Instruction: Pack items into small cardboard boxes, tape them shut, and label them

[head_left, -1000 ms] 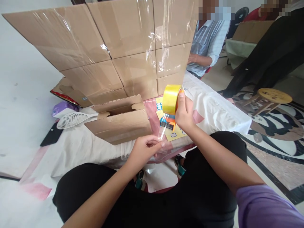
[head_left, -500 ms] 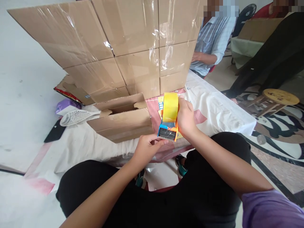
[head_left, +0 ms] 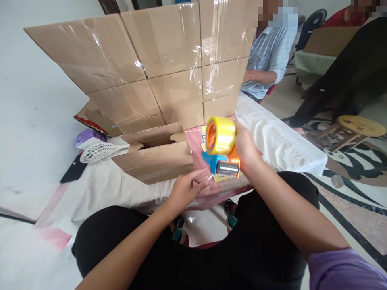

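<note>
My right hand (head_left: 246, 145) is closed around an orange and blue tape dispenser (head_left: 228, 167), fitted with a yellow roll of tape (head_left: 225, 135). The roll's orange core faces left, and the dispenser's grip is hidden by my fingers. To the left of the dispenser, apart from it, my left hand (head_left: 186, 189) is open over the table's near edge, its thumb and forefinger stretched to the right. A small cardboard box (head_left: 154, 163), its top open, stands just beyond my left hand. Yellow printed cards (head_left: 223, 177) lie partly hidden under the dispenser.
A tall wall of taped cardboard (head_left: 175, 92) rises behind the small box. At left lie a white slotted spoon (head_left: 98, 151), a black phone-like slab (head_left: 74, 168) and a purple packet (head_left: 87, 139). Another person (head_left: 266, 60) sits beyond; a wooden stool (head_left: 359, 125) stands right.
My right hand has moved slightly right and turned the tape dispenser, so the roll's orange core now shows. My left fingers, near the dispenser's front edge before, are now apart from it.
</note>
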Demonstrator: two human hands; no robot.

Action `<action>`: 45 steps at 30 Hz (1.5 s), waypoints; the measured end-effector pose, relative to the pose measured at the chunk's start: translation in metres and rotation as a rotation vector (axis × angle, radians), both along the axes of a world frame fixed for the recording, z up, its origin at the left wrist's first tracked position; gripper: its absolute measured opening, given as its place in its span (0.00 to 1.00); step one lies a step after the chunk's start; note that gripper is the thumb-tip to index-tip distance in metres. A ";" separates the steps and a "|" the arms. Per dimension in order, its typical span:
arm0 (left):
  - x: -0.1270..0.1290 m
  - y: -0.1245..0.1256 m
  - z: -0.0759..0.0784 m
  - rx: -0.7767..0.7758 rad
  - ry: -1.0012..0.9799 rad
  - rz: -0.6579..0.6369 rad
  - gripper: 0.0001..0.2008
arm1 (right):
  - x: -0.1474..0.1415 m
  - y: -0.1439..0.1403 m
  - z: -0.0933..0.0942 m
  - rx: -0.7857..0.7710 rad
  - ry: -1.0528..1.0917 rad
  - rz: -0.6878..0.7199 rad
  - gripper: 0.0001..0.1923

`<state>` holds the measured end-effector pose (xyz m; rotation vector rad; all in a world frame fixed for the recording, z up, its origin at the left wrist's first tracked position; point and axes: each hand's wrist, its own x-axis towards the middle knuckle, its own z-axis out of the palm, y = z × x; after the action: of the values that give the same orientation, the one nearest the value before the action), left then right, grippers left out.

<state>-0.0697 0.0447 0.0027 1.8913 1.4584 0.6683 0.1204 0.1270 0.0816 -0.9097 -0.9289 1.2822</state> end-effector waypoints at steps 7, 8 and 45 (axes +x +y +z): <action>-0.009 0.002 0.025 -0.118 -0.439 0.148 0.25 | 0.089 0.080 -0.040 -0.066 -0.358 -0.342 0.12; -0.011 0.003 0.027 -0.110 -0.462 0.159 0.25 | 0.094 0.085 -0.046 -0.147 -0.366 -0.330 0.11; -0.128 0.044 0.079 0.658 0.307 0.555 0.31 | -0.011 -0.067 0.014 0.869 -0.891 0.127 0.08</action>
<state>-0.1982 0.0887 0.0812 2.1292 2.1974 1.2841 0.1094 0.0598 0.0960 -0.6877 -2.0491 0.3913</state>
